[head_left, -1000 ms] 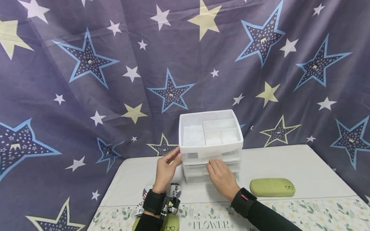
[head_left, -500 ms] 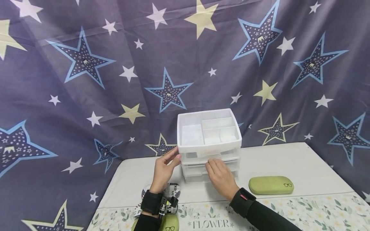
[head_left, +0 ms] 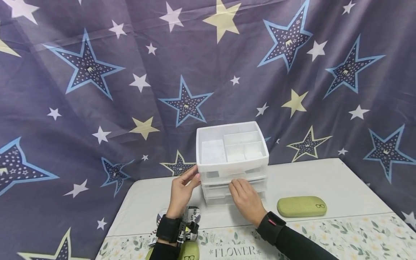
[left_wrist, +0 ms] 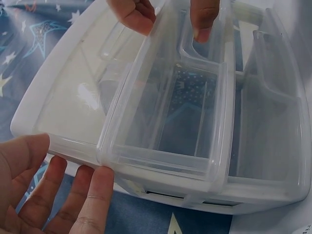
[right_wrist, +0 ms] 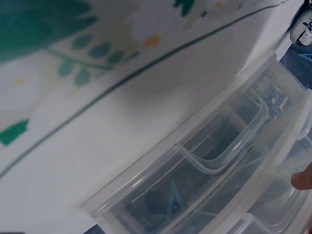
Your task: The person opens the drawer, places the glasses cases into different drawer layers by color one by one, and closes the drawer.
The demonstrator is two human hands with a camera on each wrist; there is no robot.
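Observation:
A white desktop organizer with clear drawers and a divided top tray stands near the back of the table. My right hand grips the front of the middle drawer. In the left wrist view its fingertips lie over the drawer's upper edge and its thumb is at the handle cutout; the right wrist view shows only the thumb. My left hand touches the organizer's left side with fairly straight fingers. The bottom drawer shows below the middle one. All visible drawers look bare inside.
A green glasses case lies right of the organizer. A second green case and black-and-white printed items lie by my left wrist, partly hidden. A floral cloth strip runs along the front; a starry curtain hangs behind.
The head view has turned slightly, so everything drifts a little left in it. Both hands keep their places on the organizer, and the drawers show no clear movement.

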